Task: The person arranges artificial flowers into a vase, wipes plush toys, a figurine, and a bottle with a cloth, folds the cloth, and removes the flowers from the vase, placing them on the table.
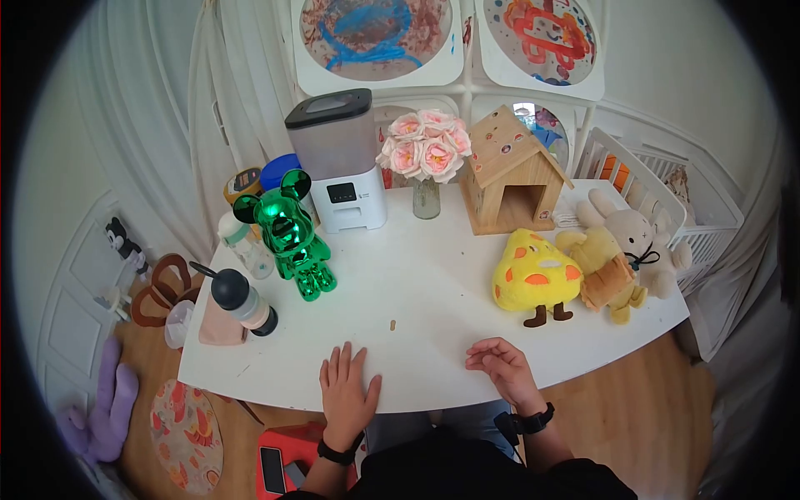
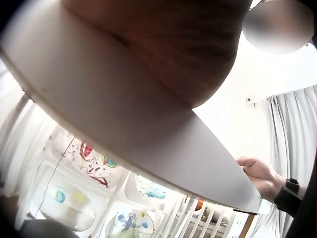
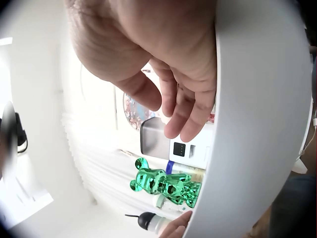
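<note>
resting your left hand [image 1: 346,404] palm down on the white surface [image 1: 433,292], at the front edge just left of its middle; fingers straight, slightly spread, thumb out to the side. your right hand [image 1: 510,375] is by the front edge, right of the middle, fingers loosely bent and relaxed, gripping nothing; can't tell whether it touches the surface. black straps on both your wrists.

nearest your right hand: yellow plush [image 1: 537,279], orange spots, brown legs, upright toward the right edge. just beside it, a pale yellow plush [image 1: 615,279] leans by a cream bunny plush [image 1: 629,229] at the right edge.

ahead of your left fingertips, a small brown spot [image 1: 392,325] on the surface. toward the front left corner, a black-capped bottle [image 1: 240,300] stands by a pink cloth [image 1: 219,325]. farther back near the left edge, shiny green bear [image 1: 292,237], upright, with a baby bottle [image 1: 246,246] just beside it.

along the back edge, left to right: grey-and-white dispenser [image 1: 337,158], pink flowers [image 1: 425,146] in a glass vase [image 1: 427,202], wooden house [image 1: 504,158] near the back right corner.
</note>
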Available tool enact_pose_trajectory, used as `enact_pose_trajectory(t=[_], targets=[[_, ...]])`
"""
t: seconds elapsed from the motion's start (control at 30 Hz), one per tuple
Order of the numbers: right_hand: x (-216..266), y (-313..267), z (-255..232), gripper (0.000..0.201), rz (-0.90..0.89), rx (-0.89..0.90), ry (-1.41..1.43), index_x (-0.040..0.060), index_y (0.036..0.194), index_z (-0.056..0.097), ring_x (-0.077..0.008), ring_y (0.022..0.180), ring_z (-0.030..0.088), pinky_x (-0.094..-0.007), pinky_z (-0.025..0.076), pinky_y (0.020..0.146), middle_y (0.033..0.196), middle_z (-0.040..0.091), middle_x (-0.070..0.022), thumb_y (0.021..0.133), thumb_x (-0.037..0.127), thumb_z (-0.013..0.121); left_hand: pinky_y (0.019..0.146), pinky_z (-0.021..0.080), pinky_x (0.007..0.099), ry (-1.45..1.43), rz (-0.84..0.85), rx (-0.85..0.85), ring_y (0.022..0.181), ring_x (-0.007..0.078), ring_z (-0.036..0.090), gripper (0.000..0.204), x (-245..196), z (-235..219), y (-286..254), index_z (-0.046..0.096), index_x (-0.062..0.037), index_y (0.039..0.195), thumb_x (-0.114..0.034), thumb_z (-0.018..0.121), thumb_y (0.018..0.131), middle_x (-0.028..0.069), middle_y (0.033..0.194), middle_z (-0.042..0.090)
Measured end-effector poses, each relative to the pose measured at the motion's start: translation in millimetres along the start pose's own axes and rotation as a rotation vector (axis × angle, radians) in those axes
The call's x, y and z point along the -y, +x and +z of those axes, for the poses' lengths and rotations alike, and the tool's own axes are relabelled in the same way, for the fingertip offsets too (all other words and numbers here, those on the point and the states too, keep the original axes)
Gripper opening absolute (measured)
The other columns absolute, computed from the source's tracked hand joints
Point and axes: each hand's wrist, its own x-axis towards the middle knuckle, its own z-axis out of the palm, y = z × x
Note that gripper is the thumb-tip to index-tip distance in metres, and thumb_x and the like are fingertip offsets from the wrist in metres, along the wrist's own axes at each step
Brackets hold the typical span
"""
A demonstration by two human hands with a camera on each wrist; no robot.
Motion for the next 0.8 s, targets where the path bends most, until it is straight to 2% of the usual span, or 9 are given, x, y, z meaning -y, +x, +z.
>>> enact_pose_trajectory(t=[0.2, 0.37, 0.47, 0.53, 0.57, 0.63, 0.67, 0.8], targets=[[6, 1, 0, 0.025, 0.08, 0.072, -0.059, -0.0032, 0.119, 0.06, -0.0218, 0.103, 0.066, -0.0373, 0.051, 0.097, 0.117, 0.066, -0.0146, 0.097, -0.006, 0.048, 0.117, 0.024, 0.0543, -0.015, -0.032, 0.017, 0.139, 0.0404, 0.039, 0.051, -5, -7, 8, 0.057, -0.0044, 0.134, -0.029, 0.065, 0.09, 0.0214, 0.146, 0.049], [9, 1, 4, 0.027, 0.102, 0.026, -0.037, -0.0051, 0.119, 0.059, -0.0239, 0.101, 0.066, -0.038, 0.051, 0.094, 0.115, 0.067, -0.0162, 0.094, -0.008, 0.048, 0.116, 0.027, 0.052, -0.084, -0.129, -0.032, 0.137, 0.0372, 0.045, 0.044, -8, -7, 14, 0.064, -0.0069, 0.125, -0.021, 0.07, 0.083, 0.0157, 0.142, 0.055], [7, 4, 0, 0.025, 0.106, -0.014, -0.014, -0.006, 0.117, 0.059, -0.0248, 0.099, 0.067, -0.0385, 0.052, 0.092, 0.115, 0.067, -0.0173, 0.094, -0.006, 0.049, 0.116, 0.028, 0.052, -0.074, -0.142, -0.008, 0.137, 0.0369, 0.045, 0.044, -9, -7, 16, 0.064, -0.0068, 0.124, -0.02, 0.07, 0.083, 0.0158, 0.142, 0.055], [9, 4, -2, 0.025, 0.142, 0.02, 0.002, -0.0059, 0.118, 0.059, -0.0251, 0.101, 0.067, -0.0386, 0.052, 0.093, 0.116, 0.066, -0.0173, 0.095, -0.006, 0.049, 0.115, 0.027, 0.053, -0.066, -0.093, 0.036, 0.136, 0.0372, 0.045, 0.044, -7, -4, 16, 0.063, -0.0063, 0.124, -0.023, 0.07, 0.085, 0.0165, 0.141, 0.054], [11, 3, -2, 0.025, 0.125, -0.031, 0.002, -0.0059, 0.118, 0.059, -0.0251, 0.101, 0.067, -0.0386, 0.052, 0.093, 0.116, 0.066, -0.0173, 0.095, -0.006, 0.049, 0.115, 0.027, 0.0537, -0.059, -0.116, 0.027, 0.136, 0.0379, 0.045, 0.044, -8, -3, 16, 0.063, -0.006, 0.124, -0.022, 0.069, 0.084, 0.017, 0.141, 0.054], [16, 3, -1, 0.026, 0.181, 0.01, -0.006, -0.0059, 0.119, 0.059, -0.0252, 0.103, 0.067, -0.0388, 0.051, 0.095, 0.117, 0.066, -0.0176, 0.095, -0.007, 0.049, 0.115, 0.027, 0.0555, -0.048, -0.144, 0.018, 0.136, 0.0393, 0.045, 0.045, -8, 0, 15, 0.064, -0.0054, 0.123, -0.02, 0.07, 0.081, 0.0181, 0.141, 0.055], [19, 0, -2, 0.026, 0.17, -0.03, -0.009, -0.0059, 0.119, 0.059, -0.0252, 0.103, 0.067, -0.0388, 0.051, 0.095, 0.117, 0.066, -0.0176, 0.095, -0.007, 0.049, 0.115, 0.027, 0.0555, -0.067, -0.114, 0.04, 0.136, 0.0393, 0.045, 0.045, -8, 5, 16, 0.064, -0.0054, 0.123, -0.02, 0.07, 0.081, 0.0181, 0.141, 0.055], [14, 3, 0, 0.026, 0.189, 0.007, 0.034, -0.0061, 0.119, 0.059, -0.0259, 0.102, 0.067, -0.0382, 0.051, 0.095, 0.117, 0.066, -0.0186, 0.095, -0.006, 0.049, 0.113, 0.03, 0.0556, -0.004, -0.171, -0.038, 0.135, 0.0389, 0.048, 0.041, -10, -1, 16, 0.066, -0.0061, 0.12, -0.018, 0.07, 0.081, 0.0173, 0.137, 0.058]])
